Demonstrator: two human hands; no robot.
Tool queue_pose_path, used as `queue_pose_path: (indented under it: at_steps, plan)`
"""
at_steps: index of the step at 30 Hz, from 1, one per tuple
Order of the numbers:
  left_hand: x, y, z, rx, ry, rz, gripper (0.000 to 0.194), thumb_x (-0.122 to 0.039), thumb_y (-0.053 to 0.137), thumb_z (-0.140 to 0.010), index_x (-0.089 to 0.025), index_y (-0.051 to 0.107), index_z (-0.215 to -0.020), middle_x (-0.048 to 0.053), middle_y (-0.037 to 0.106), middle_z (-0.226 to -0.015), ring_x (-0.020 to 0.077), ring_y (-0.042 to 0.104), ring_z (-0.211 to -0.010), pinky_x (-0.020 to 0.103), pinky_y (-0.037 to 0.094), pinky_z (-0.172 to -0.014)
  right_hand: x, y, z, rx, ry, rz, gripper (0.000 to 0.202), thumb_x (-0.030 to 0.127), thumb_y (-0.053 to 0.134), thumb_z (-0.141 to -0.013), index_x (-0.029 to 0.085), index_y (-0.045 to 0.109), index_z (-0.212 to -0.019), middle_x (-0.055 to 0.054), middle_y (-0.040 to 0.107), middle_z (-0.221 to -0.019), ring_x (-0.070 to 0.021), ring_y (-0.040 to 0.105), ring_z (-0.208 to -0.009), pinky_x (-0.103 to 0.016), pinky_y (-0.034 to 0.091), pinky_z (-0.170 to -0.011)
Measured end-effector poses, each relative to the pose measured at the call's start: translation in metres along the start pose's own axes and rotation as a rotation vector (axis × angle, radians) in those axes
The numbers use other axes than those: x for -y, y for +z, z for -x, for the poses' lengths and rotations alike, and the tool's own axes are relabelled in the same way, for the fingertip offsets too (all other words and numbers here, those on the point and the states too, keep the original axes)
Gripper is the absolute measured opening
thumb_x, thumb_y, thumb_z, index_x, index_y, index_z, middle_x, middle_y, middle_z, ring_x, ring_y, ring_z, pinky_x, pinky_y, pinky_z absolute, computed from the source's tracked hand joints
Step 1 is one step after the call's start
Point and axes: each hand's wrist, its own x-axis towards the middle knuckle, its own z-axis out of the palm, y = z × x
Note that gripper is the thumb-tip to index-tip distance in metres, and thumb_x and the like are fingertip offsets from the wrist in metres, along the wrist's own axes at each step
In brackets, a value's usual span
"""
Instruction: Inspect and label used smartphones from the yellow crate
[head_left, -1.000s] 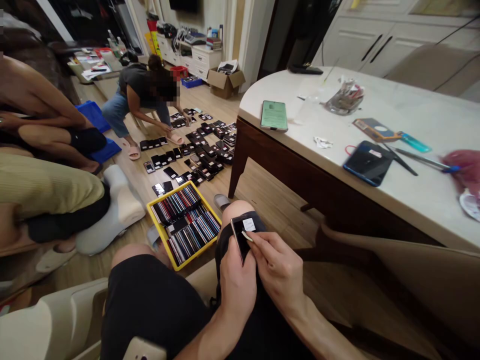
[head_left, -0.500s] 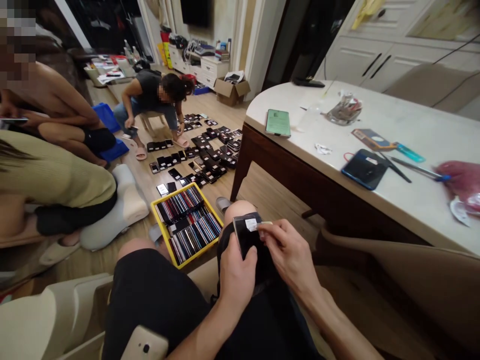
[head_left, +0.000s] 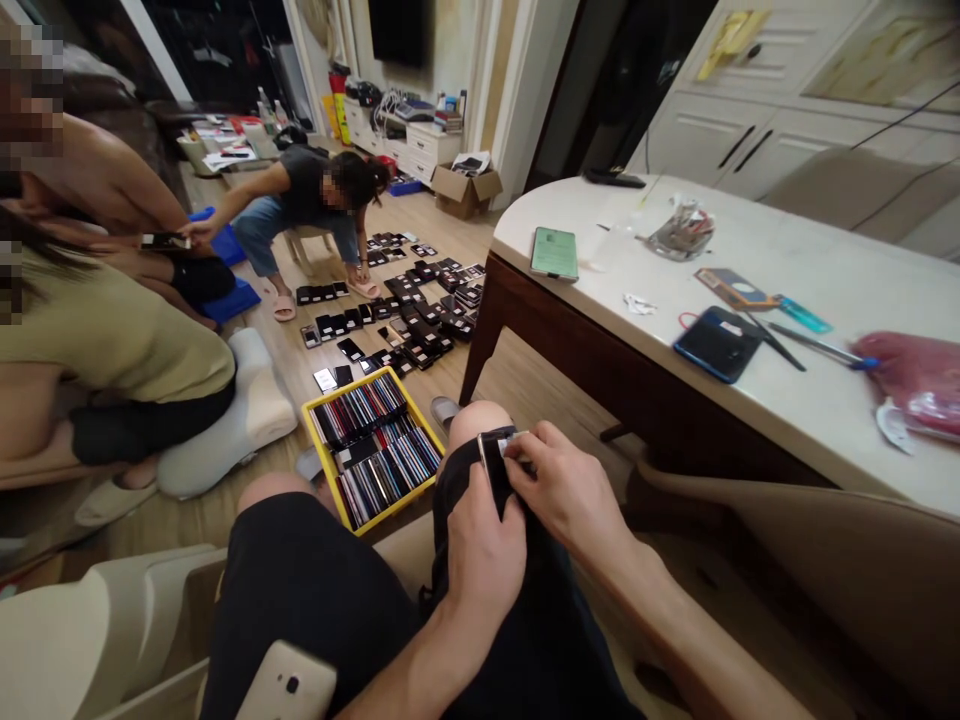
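My left hand (head_left: 486, 545) is wrapped round a dark smartphone (head_left: 492, 462) held above my right thigh. A small white sticker (head_left: 504, 448) shows on the upper part of the phone. My right hand (head_left: 574, 490) is closed, its thumb and fingertips pinched at the sticker and covering part of it. The phone's right side is hidden behind these fingers. Another phone (head_left: 289, 685), gold-coloured, lies back up on my left thigh. Before my knees stands a yellow crate (head_left: 319, 440) packed with several rows of upright phones.
Many dark phones (head_left: 424, 315) lie in groups on the floor. To the right, a white table (head_left: 750, 230) holds a green-screened phone (head_left: 555, 252), a blue-black phone (head_left: 718, 343), a pen and a glass dish (head_left: 681, 230). Several people sit at the left; a cushion (head_left: 255, 400) lies beside the crate.
My right hand has shifted left over the sticker, and the phone is tilted more. The seated person at the back has reached a phone out towards the person on the left.
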Motion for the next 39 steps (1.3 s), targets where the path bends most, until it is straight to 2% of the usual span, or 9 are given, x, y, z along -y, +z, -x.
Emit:
queue_pose_path:
  at_steps: [4,8,14,17,21,26,31,35,39]
  plan:
    - [-0.004,0.000,-0.001,0.037,0.001,-0.128,0.037,-0.025,0.061,-0.085,-0.020,0.064,-0.121,0.017,0.071,-0.104,0.0372,0.065,-0.100,0.043,0.045,-0.089,0.007,-0.004,-0.005,0.038,0.005,0.073,0.007,0.025,0.060,-0.090,0.022,0.066,-0.087,-0.001,0.061,-0.089,-0.0134,0.055,-0.061,-0.030,0.027,-0.054]
    - [-0.005,-0.002,-0.004,0.050,0.005,-0.166,0.033,-0.026,0.060,-0.086,-0.021,0.063,-0.118,0.015,0.071,-0.104,0.0344,0.066,-0.099,0.040,0.046,-0.086,0.009,0.000,-0.007,0.025,0.012,0.029,0.005,0.021,0.058,-0.088,0.020,0.061,-0.084,-0.002,0.060,-0.090,-0.0148,0.057,-0.065,-0.030,0.031,-0.057]
    - [0.001,-0.005,-0.006,0.074,0.023,-0.218,0.042,-0.022,0.054,-0.087,-0.017,0.056,-0.129,0.015,0.070,-0.113,0.0316,0.066,-0.107,0.042,0.048,-0.093,-0.011,0.009,-0.005,-0.043,0.099,-0.294,0.004,0.022,0.059,-0.084,0.022,0.060,-0.080,0.001,0.063,-0.088,-0.0147,0.061,-0.069,-0.028,0.043,-0.067]
    - [0.003,-0.005,-0.007,0.073,0.007,-0.226,0.044,-0.023,0.054,-0.087,-0.016,0.056,-0.130,0.016,0.070,-0.114,0.0320,0.066,-0.108,0.043,0.048,-0.093,-0.018,0.009,0.000,-0.039,0.036,-0.443,0.008,0.025,0.058,-0.088,0.024,0.066,-0.086,0.000,0.065,-0.091,-0.0156,0.065,-0.077,-0.027,0.046,-0.071]
    - [0.003,-0.003,-0.007,0.073,0.046,-0.199,0.045,-0.023,0.055,-0.087,-0.017,0.056,-0.131,0.017,0.069,-0.121,0.0324,0.065,-0.112,0.044,0.049,-0.095,-0.015,0.006,0.006,-0.062,-0.068,-0.334,0.012,0.031,0.061,-0.093,0.027,0.070,-0.100,0.000,0.064,-0.095,-0.0165,0.065,-0.080,-0.028,0.045,-0.071]
    - [-0.002,0.000,-0.002,0.035,0.011,-0.290,0.044,-0.021,0.056,-0.086,-0.014,0.057,-0.129,0.019,0.071,-0.113,0.0355,0.067,-0.106,0.047,0.051,-0.092,-0.010,0.007,0.002,-0.042,-0.032,-0.132,0.008,0.030,0.062,-0.092,0.026,0.069,-0.094,0.001,0.063,-0.092,-0.0142,0.064,-0.070,-0.027,0.038,-0.059]
    - [-0.005,0.001,0.000,0.038,0.050,-0.319,0.041,-0.021,0.055,-0.087,-0.016,0.058,-0.128,0.018,0.071,-0.112,0.0347,0.067,-0.108,0.045,0.050,-0.093,-0.006,0.007,-0.005,-0.036,-0.061,-0.005,0.007,0.029,0.063,-0.089,0.023,0.067,-0.087,0.000,0.060,-0.087,-0.0142,0.060,-0.067,-0.029,0.032,-0.056]
    - [-0.004,0.000,-0.001,0.038,0.061,-0.316,0.033,-0.020,0.055,-0.087,-0.018,0.060,-0.119,0.014,0.072,-0.105,0.0312,0.069,-0.101,0.040,0.051,-0.087,-0.003,0.009,-0.005,-0.064,-0.076,-0.017,0.005,0.024,0.061,-0.087,0.021,0.063,-0.083,0.000,0.060,-0.087,-0.0150,0.060,-0.069,-0.030,0.035,-0.059]
    - [-0.003,0.001,-0.002,0.042,0.047,-0.324,0.033,-0.021,0.055,-0.087,-0.017,0.059,-0.120,0.014,0.073,-0.105,0.0314,0.069,-0.100,0.040,0.051,-0.086,-0.006,0.015,-0.003,-0.100,-0.041,-0.142,0.001,0.020,0.060,-0.084,0.021,0.061,-0.083,0.000,0.062,-0.090,-0.0141,0.062,-0.070,-0.028,0.042,-0.065]
